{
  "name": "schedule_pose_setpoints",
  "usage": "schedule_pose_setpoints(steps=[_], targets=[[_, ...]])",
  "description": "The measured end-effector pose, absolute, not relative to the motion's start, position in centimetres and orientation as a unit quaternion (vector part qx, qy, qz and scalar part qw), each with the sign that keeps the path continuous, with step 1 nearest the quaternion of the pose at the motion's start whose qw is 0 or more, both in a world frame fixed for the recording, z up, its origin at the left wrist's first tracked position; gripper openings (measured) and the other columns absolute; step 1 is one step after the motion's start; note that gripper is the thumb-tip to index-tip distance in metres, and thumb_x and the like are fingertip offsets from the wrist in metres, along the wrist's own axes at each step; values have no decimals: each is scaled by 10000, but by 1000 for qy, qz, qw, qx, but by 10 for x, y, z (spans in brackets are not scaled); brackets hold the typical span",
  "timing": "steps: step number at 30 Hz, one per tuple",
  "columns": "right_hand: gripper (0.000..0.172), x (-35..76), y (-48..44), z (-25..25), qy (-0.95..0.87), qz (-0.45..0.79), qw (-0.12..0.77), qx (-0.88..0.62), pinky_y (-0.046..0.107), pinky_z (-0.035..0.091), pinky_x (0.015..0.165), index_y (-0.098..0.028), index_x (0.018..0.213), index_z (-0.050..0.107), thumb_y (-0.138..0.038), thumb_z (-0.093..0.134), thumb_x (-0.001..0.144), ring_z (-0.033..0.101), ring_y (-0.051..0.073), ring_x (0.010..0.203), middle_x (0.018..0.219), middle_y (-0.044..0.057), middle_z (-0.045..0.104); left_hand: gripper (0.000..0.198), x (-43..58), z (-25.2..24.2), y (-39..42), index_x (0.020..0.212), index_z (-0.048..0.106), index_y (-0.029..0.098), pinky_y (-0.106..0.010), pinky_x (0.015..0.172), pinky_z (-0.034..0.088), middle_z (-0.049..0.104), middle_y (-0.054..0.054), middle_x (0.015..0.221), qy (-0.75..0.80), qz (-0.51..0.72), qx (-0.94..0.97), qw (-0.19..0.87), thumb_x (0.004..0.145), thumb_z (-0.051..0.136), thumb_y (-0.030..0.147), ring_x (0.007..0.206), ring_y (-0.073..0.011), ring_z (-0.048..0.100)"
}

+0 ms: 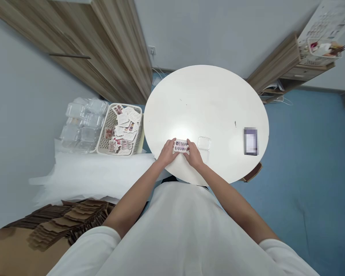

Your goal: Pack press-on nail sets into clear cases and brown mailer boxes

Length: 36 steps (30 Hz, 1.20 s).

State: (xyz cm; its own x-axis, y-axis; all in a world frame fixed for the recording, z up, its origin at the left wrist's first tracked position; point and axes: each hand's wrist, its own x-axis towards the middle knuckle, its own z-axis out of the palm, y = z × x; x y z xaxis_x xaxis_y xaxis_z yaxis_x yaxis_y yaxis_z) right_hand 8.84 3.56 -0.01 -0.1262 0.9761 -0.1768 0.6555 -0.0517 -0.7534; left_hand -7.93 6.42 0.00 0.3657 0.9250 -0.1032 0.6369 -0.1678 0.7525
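Note:
Both hands hold a small white card of press-on nails (181, 145) at the near edge of the round white table (207, 99). My left hand (167, 152) grips the card's left end, fingers closed on it. My right hand (194, 153) pinches its right end. Just to the right of my right hand lies an open clear plastic case (204, 145), apart from the card.
A phone (250, 141) lies on the table's right side. Left of the table sit a perforated basket (103, 138) of similar nail cards, a stack of clear plastic cases (82, 122), white foam sheets (97, 174) and flat cardboard boxes (66, 222). Wooden shelves (278, 69) stand behind.

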Motion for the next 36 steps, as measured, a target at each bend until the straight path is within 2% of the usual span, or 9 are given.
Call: schedule_pose_setpoints(steps=[7,13,19,25,36], targets=[[647,179,-25,-4,-647,376,201,-632,376,459,805,-242,1332,242,-240,535,756,509,203,935,1094,78,472,634,-8,-6,21,1262,313,212,-342,781,460,472,-65,1034,464,143,765,423,707,619,191,874,-182,519],[635,210,-25,-18,-663,351,148,-644,384,404,894,-218,1293,328,-266,586,714,396,247,1109,1192,93,422,632,23,-14,20,1213,371,202,-356,801,455,456,-75,1071,509,69,771,376,656,667,239,972,-222,507],[642,210,-11,-22,-675,347,80,-647,355,428,828,-221,1303,304,-264,580,725,410,243,1088,1199,91,419,654,29,-21,27,1217,373,234,-331,768,459,437,-64,1097,547,16,762,347,642,682,274,960,-218,521],[635,206,-5,-23,-684,320,36,-654,329,447,736,-215,1292,315,-272,595,726,419,248,1057,1179,101,435,659,26,-29,32,1229,367,222,-312,738,459,471,-68,1095,541,15,743,394,651,684,248,934,-205,534],[645,205,-10,-28,-682,309,72,-659,389,436,770,-232,1302,323,-261,597,719,422,280,1033,1168,108,445,642,19,-38,30,1280,342,256,-292,661,452,478,-39,1033,509,38,764,395,707,628,287,771,-161,544]])
